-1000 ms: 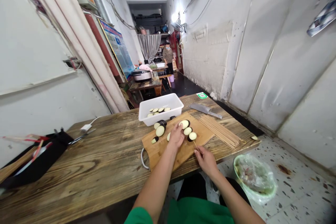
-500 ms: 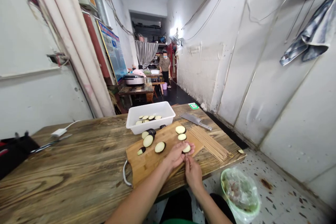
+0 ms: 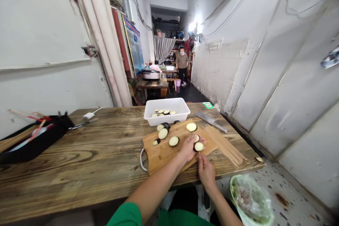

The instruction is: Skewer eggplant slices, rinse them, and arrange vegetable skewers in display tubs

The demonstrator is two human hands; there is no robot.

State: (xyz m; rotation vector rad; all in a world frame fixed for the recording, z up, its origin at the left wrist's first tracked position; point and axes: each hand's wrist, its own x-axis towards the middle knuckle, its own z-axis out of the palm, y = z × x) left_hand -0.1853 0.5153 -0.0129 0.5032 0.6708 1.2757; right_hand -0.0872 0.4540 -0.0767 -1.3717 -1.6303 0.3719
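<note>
My left hand (image 3: 189, 148) is over the right part of the wooden cutting board (image 3: 161, 155), its fingers closed around an eggplant slice (image 3: 196, 138). Just below that slice is a second eggplant slice (image 3: 198, 146), pierced by a thin skewer. My right hand (image 3: 207, 170) pinches the lower end of this skewer at the board's near edge. Ahead of my left hand one eggplant slice (image 3: 191, 127) lies flat on the board. Further left are another loose slice (image 3: 174, 141), a cut eggplant piece (image 3: 163, 133) and a small stem end (image 3: 156, 142).
Behind the board stands a white plastic tub (image 3: 166, 117) with several slices inside. A cleaver (image 3: 211, 121) and a bundle of bamboo skewers (image 3: 225, 144) lie to the right. A lined green bin (image 3: 251, 199) is on the floor. A person (image 3: 182, 64) stands far back.
My left hand has moved up to a slice that was lying on the board and now holds it. The skewered slice is now below my left fingers. The camera view has turned left.
</note>
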